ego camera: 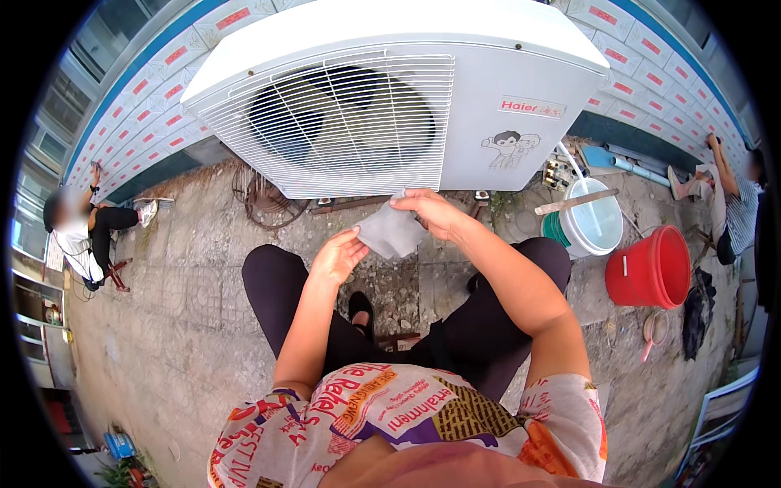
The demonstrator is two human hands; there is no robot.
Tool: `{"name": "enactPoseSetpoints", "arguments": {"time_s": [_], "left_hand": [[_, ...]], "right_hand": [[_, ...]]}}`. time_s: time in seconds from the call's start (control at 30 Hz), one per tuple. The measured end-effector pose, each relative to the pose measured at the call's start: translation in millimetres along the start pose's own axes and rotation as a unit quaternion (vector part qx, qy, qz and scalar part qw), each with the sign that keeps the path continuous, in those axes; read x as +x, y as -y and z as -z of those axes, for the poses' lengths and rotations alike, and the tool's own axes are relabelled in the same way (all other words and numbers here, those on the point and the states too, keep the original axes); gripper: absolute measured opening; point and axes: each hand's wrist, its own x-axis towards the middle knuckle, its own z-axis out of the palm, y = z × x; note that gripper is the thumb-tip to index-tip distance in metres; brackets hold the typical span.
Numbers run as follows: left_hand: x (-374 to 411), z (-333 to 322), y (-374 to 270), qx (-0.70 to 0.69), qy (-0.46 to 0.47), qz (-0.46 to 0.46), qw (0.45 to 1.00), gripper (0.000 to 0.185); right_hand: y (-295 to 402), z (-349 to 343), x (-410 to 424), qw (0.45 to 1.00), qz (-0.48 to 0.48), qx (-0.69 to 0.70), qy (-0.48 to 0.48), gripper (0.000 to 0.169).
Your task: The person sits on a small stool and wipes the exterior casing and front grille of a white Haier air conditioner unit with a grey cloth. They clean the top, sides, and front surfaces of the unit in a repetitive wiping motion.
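A thin grey-white cloth hangs between my two hands, in front of the outdoor air-conditioner unit. My right hand pinches its upper right edge between thumb and fingers. At its left corner, my left hand grips it with the thumb and forefinger, the other fingers loosely curled. The Haier air-conditioner unit stands just beyond, its white wire fan grille facing me. Both hands are apart from the unit, near the lower edge of its front.
To the right stand a white bucket with a wooden stick across it and a red bucket. A pink-handled strainer lies nearby. One person sits far left, another far right, both by the tiled wall.
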Motion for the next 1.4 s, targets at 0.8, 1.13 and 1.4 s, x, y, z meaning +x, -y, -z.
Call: {"name": "enactPoseSetpoints", "arguments": {"time_s": [0.8,1.13,1.4], "left_hand": [[-22.0,-55.3,31.6,0.119,0.103,-0.206,0.966,0.038],[-26.1,-40.7,-27.6,0.212,-0.003,-0.429,0.878,0.021],[-13.8,-53.2,-187.6,0.147,-0.323,-0.691,0.630,0.021]], "right_hand": [[18.7,-3.3,-12.4,0.994,0.036,0.103,0.020,0.016],[11.5,-8.8,-12.8,0.934,-0.017,-0.356,-0.007,0.052],[-15.5,-6.7,-26.0,0.652,-0.049,-0.733,0.186,0.070]]}}
